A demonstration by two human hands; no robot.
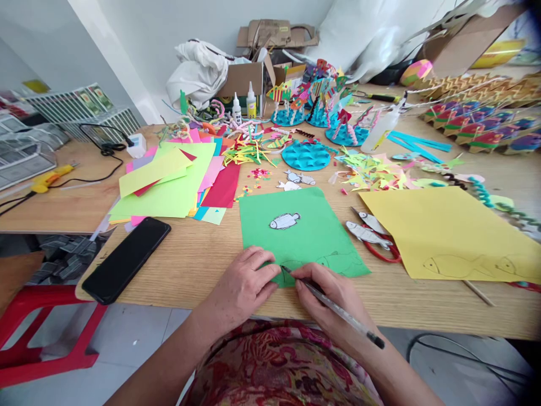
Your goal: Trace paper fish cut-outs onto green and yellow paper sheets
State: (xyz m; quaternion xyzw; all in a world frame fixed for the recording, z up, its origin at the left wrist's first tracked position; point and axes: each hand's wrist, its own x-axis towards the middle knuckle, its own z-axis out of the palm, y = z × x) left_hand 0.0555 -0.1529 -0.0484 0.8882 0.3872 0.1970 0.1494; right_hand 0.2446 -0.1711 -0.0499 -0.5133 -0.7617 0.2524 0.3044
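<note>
A sheet of green paper (291, 203) lies in front of me with pencil-like fish outlines along its near edge and a white paper fish cutout (285, 221) on it. My left hand (243, 282) rests on the sheet's near left corner, fingers bent and lying on the paper; what is under the fingertips is hidden. Gripped in my right hand (332, 290) is a pen (344, 316), its tip touching the green paper close to my left fingers. To the right, a yellow sheet (448, 225) carries drawn fish outlines. Red-handled scissors (382, 254) lie between the sheets, partly under paper fish cutouts (367, 234).
A black phone (127, 259) lies at the left table edge. Behind it are stacked coloured papers (169, 186). Paper scraps (376, 169), a blue disc (306, 155), glue bottles (251, 101) and finished fish stands (346, 134) fill the back. A yellow glue gun (51, 179) lies far left.
</note>
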